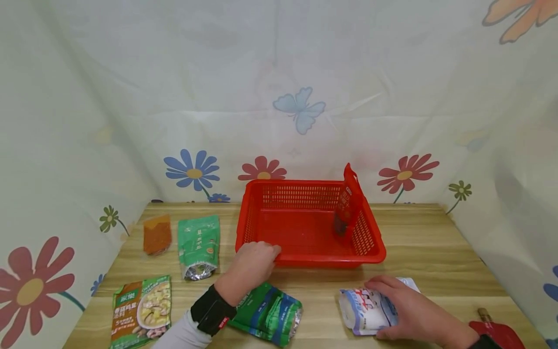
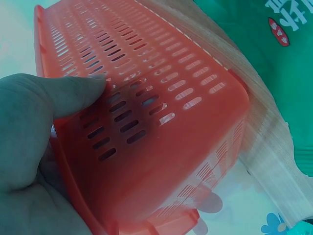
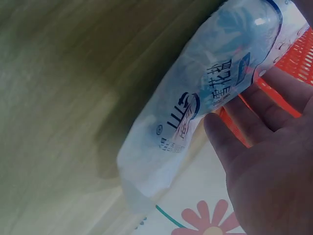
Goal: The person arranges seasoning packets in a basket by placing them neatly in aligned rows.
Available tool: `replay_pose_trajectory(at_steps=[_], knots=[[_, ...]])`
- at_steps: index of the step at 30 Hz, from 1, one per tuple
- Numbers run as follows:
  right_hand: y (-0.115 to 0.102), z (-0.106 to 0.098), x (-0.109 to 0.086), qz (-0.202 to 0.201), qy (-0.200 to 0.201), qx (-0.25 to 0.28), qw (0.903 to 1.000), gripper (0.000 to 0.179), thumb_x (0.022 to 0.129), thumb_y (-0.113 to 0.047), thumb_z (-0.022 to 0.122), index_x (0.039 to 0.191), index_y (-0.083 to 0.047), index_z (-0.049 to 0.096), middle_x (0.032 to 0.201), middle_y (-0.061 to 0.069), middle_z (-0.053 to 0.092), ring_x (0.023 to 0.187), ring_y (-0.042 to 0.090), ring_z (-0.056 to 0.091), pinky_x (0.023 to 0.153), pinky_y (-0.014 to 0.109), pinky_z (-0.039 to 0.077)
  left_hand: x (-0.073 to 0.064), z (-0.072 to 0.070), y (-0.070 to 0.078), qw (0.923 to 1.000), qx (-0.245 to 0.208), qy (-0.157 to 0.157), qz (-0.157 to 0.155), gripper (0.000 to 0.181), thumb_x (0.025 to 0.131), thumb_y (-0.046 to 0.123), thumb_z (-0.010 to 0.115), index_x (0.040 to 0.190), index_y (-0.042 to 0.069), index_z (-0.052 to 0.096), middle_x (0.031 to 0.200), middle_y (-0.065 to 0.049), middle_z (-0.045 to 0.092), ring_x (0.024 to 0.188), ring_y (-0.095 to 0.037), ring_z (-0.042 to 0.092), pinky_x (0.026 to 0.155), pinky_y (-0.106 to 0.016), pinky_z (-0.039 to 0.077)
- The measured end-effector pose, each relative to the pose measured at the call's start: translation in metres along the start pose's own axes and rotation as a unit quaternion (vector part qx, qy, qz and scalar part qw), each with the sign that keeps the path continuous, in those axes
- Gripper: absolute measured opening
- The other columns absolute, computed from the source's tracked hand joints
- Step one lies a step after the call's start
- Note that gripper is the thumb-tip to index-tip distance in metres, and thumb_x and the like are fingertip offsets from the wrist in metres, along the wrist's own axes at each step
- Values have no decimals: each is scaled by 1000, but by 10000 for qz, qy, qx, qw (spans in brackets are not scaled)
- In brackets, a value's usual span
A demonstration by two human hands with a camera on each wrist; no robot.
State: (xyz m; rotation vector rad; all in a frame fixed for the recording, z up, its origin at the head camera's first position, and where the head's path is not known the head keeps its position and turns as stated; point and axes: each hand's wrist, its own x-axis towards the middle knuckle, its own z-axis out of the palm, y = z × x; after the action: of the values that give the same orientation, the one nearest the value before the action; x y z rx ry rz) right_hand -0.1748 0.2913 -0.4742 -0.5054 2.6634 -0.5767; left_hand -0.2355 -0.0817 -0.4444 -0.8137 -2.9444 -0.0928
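Note:
My left hand (image 1: 250, 264) grips the front rim of a red plastic basket (image 1: 314, 261), close to its left corner. In the left wrist view the thumb (image 2: 78, 93) presses on the slotted wall, and the other fingers are mostly hidden. My right hand (image 1: 414, 310) spans a white and blue salt packet (image 1: 370, 310) lying on the table in front of the basket, fingers and thumb at its opposite sides. The right wrist view shows the salt packet (image 3: 205, 93) against the fingertips. A red pouch (image 1: 347, 206) stands inside the basket at its right side.
A green and blue packet (image 1: 272, 315) lies beside the left wrist. Leftward on the wooden table (image 1: 314, 310) are a light green pouch (image 1: 199, 245), an orange-brown packet (image 1: 157, 235) and a soup packet (image 1: 141, 310). A red object (image 1: 501, 334) with a brown stub lies far right.

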Motion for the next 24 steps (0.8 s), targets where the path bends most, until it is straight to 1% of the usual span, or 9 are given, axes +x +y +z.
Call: replay_pose_trajectory(at_steps=[5,10,14,17,21,24], knots=[[1,0,1,49,-52,-38,10000,96,63,-62,91,141,-18,56,146,7,51,122,28,52,100,64,51,0,0,0,10000,-7,-4,-12,17,89,25,80,103,17,74,81,0,73,63,-13,61,64,-27,58],[1,-1,3,-145,-57,-236,9996,95,64,-57,92,141,-14,56,145,10,52,119,28,53,100,65,50,0,0,0,10000,-65,-25,-31,18,88,25,81,103,17,74,81,0,73,63,-13,61,64,-27,57],[2,-1,5,-236,-29,-273,9993,91,65,-58,91,139,-15,58,141,7,54,116,26,54,100,65,50,1,0,-1,9999,-92,-50,-39,18,88,25,81,102,17,74,81,0,73,63,-13,61,63,-26,57],[4,0,7,-431,132,-548,9975,84,68,-62,88,135,-19,61,136,-1,57,114,20,55,100,59,52,1,1,-1,9999,-94,-72,-52,17,88,25,81,102,17,73,80,1,72,62,-13,60,62,-26,56],[7,0,10,-761,440,-1063,9904,73,72,-70,81,128,-25,66,126,-12,60,109,12,56,98,52,55,1,1,-2,9999,-95,-91,-56,16,88,25,81,101,17,73,79,1,71,61,-13,58,61,-25,55],[7,-2,11,-896,533,-1277,9863,71,72,-75,77,124,-27,68,120,-19,60,105,6,57,96,47,55,1,1,-2,9999,-93,-99,-42,16,89,25,80,100,17,72,80,1,72,62,-13,59,62,-26,55]])
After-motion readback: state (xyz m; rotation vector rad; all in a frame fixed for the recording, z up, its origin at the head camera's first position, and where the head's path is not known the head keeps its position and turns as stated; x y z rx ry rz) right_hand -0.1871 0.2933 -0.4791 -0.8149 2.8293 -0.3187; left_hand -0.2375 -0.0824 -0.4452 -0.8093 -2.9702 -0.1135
